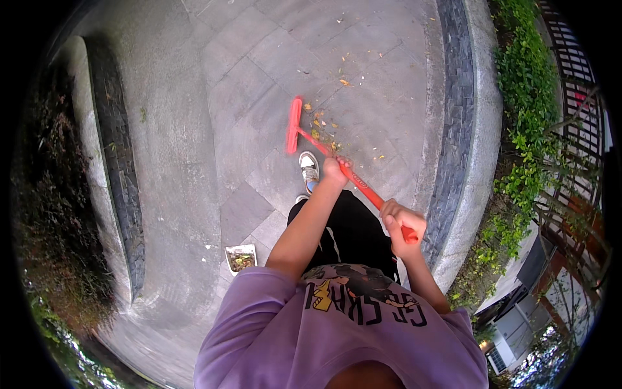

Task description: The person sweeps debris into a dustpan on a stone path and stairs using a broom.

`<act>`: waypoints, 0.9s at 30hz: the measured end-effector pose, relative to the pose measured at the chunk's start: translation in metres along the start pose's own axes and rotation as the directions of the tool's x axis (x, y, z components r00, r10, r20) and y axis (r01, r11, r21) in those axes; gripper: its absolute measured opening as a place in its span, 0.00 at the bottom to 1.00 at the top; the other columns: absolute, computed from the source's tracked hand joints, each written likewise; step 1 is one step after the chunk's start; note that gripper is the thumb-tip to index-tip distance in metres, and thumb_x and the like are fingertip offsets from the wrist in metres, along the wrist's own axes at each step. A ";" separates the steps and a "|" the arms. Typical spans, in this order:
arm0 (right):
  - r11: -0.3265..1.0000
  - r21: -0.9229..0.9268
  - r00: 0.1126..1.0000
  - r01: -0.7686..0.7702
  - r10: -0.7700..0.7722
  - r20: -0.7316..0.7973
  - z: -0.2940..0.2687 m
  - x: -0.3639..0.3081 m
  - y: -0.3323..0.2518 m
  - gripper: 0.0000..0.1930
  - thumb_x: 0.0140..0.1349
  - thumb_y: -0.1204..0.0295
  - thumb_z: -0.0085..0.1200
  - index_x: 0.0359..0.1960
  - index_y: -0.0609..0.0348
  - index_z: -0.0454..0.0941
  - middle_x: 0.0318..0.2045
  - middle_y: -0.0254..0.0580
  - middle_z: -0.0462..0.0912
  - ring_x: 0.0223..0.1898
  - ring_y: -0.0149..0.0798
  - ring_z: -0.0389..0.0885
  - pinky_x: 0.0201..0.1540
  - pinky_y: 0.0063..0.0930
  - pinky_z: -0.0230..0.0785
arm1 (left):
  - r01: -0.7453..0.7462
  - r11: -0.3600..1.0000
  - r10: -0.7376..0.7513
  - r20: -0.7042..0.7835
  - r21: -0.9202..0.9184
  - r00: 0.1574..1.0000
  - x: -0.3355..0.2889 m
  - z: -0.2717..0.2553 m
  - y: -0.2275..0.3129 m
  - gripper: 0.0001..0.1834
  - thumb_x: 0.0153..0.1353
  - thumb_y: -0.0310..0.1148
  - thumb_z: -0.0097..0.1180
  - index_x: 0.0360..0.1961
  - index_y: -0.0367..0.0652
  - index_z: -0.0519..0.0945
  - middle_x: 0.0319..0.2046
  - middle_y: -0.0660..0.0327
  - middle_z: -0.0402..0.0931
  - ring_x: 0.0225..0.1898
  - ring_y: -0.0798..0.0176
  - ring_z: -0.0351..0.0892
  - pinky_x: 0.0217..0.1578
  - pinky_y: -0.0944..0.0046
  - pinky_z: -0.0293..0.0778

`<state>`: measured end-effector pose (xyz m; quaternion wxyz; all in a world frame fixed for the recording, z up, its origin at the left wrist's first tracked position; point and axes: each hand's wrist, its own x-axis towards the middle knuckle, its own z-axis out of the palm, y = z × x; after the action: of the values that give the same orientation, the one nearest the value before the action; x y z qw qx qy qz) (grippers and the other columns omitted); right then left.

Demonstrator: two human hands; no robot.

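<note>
Broom (367,192) looks light, stiff, perhaps slippery; left hand (336,170) curls fingers round it lower down; right hand (403,222) wraps near its upper end; spread grips suit it.

Leaves (318,121) right of broom head (294,125)

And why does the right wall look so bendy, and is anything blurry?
In the head view, the right wall bows outward, probably because the fisheye lens bends straight edges; also in the head view, the broom head looks a bit smeared, maybe motion blur.
</note>
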<state>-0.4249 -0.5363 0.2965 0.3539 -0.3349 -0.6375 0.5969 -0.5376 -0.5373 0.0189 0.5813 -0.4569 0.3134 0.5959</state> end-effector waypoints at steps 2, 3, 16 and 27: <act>0.997 0.053 0.998 0.053 -0.051 -0.045 0.012 -0.008 -0.013 0.17 0.56 0.87 0.49 0.14 0.61 0.58 0.16 0.41 0.67 0.19 0.39 0.66 0.30 0.34 0.65 | -0.016 0.997 0.017 -0.008 0.080 1.000 -0.023 -0.006 0.017 0.21 0.71 0.49 0.35 0.26 0.46 0.60 0.18 0.65 0.60 0.17 0.65 0.61 0.20 0.62 0.67; 0.995 0.062 0.994 0.076 -0.070 -0.085 0.020 -0.014 -0.019 0.17 0.56 0.87 0.50 0.14 0.61 0.58 0.17 0.41 0.68 0.19 0.39 0.66 0.30 0.35 0.65 | 0.010 0.951 0.005 -0.046 0.308 0.999 -0.041 -0.002 0.027 0.20 0.71 0.47 0.35 0.29 0.43 0.63 0.20 0.62 0.64 0.20 0.61 0.65 0.25 0.59 0.69; 0.936 0.023 0.935 0.351 -0.350 -0.049 0.142 -0.072 -0.108 0.14 0.45 0.79 0.63 0.32 0.61 0.71 0.33 0.44 0.70 0.34 0.43 0.70 0.42 0.34 0.64 | -0.879 -0.343 -0.118 0.913 0.331 0.390 -0.335 -0.004 0.060 0.13 0.48 0.21 0.63 0.18 0.41 0.68 0.17 0.66 0.67 0.24 0.65 0.63 0.30 0.62 0.60; 0.071 0.994 0.291 -0.081 0.956 -0.044 0.078 -0.199 0.038 0.28 0.63 0.65 0.53 0.59 0.62 0.56 0.41 0.50 0.72 0.43 0.49 0.75 0.43 0.39 0.74 | -0.992 0.023 -0.485 0.869 0.126 0.099 -0.373 -0.029 -0.012 0.21 0.54 0.24 0.58 0.14 0.41 0.58 0.14 0.62 0.62 0.18 0.62 0.61 0.31 0.63 0.59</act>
<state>-0.3867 -0.7437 0.2459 0.3981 -0.5347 0.2207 0.7120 -0.5551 -0.7134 0.3487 0.5155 0.6308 0.2973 0.4979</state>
